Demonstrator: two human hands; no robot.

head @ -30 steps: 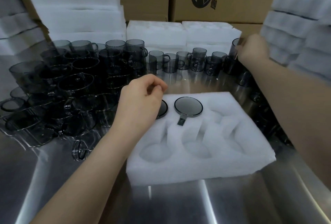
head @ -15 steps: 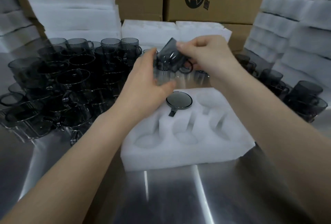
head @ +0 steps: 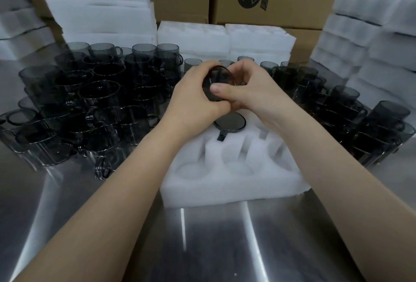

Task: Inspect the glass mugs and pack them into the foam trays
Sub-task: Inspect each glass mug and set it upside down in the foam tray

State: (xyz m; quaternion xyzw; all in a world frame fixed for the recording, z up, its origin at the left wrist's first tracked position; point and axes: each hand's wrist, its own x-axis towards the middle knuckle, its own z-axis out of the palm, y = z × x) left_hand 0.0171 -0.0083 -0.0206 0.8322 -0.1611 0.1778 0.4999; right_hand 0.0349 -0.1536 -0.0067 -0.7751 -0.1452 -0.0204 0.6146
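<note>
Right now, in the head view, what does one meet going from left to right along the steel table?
A crowd of dark glass mugs → foam tray → smaller group of mugs → stacked foam trays.

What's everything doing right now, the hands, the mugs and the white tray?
left hand: curled round the held mug.
right hand: gripping the same mug, thumb across it.
held mug: tilted, up above the foam tray.
packed mug: seated in a back slot of the tray.
foam tray: flat on the metal table, near slots in view empty.
loose mugs: standing crowded on the table.
</note>
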